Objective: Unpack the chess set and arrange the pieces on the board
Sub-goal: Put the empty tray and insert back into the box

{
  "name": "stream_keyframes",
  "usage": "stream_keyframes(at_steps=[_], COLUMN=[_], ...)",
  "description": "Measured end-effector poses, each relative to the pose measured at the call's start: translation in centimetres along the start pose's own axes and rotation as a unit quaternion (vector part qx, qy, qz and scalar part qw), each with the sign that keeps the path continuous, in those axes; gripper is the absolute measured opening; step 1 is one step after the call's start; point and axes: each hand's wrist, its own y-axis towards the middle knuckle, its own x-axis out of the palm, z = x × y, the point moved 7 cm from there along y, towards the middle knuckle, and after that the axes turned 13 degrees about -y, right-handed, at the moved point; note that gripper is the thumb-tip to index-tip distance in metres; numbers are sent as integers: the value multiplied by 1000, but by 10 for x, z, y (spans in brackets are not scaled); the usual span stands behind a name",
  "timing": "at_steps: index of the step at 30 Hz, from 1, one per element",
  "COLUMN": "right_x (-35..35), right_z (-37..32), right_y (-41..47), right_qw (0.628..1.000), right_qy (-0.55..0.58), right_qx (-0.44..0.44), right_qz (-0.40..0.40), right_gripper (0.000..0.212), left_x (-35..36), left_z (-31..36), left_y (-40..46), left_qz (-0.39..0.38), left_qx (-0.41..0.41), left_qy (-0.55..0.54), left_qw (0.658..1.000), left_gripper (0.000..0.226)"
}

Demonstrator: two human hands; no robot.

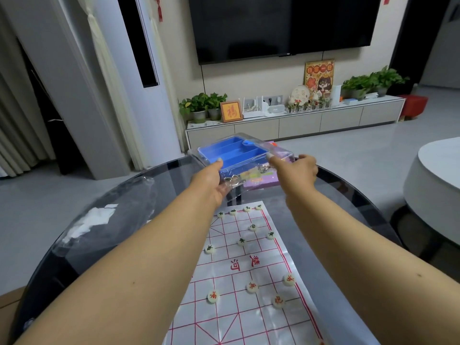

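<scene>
the round dark glass counter (348,192) carries the paper board (249,275), unrolled and lying flat, its long axis running away from the person and leaning a little left at the far end, river characters across the middle. unpacking looks finished as far as the pieces go: the blue tray (234,151) shows bare compartments, and it is held up over the far side of the counter, beyond the board, inside its clear plastic case (278,151). the tray's long axis runs left to right, tilted so the right end sits farther away, open face up. the left hand (214,185) grips the near left corner with fingers curled under and thumb on top; the right hand (296,168) pinches the near right edge. arranging is only part done, i judge: green-marked pieces (253,227) sit along the far rows and red-marked pieces (252,287) nearer, too few for a full set, though the forearms hide part of the board. a crumpled clear bag (99,217) lies to the left on the counter.
</scene>
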Motion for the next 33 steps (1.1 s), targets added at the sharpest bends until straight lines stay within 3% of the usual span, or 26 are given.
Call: stream_keyframes(at_steps=[2,4,6,8,13,19,24,29,33], right_x=[17,31,35,32,19,8,3,6,11], right_z=[13,12,8,7,20,39,46,50,47], right_y=[-1,-6,-5,1,23,46,58,61,54], right_qw=[970,918,890,879,882,883,887,890,891], right_qy=[203,330,391,425,431,441,438,428,422], right_qx=[98,128,124,119,124,131,126,129,131], right_qz=[-94,-177,-197,-182,-141,-90,-77,-90,-109], right_gripper=[63,37,20,17,19,33,33,30,19], left_x=[13,24,33,38,17,12,27,29,21], left_z=[-3,-8,-15,-21,-31,-38,-56,-62,-51], left_y=[-3,-3,-3,1,35,65,81,91,98], left_qz=[-12,-25,-48,-66,-21,17,-62,-81,-80], left_qx=[-2,-6,-18,-33,-51,4,21,36,75], left_qy=[5,19,31,47,127,287,406,408,432], left_qw=[1000,999,998,996,990,958,912,909,895], left_gripper=[28,32,32,33,63,19,40,29,37])
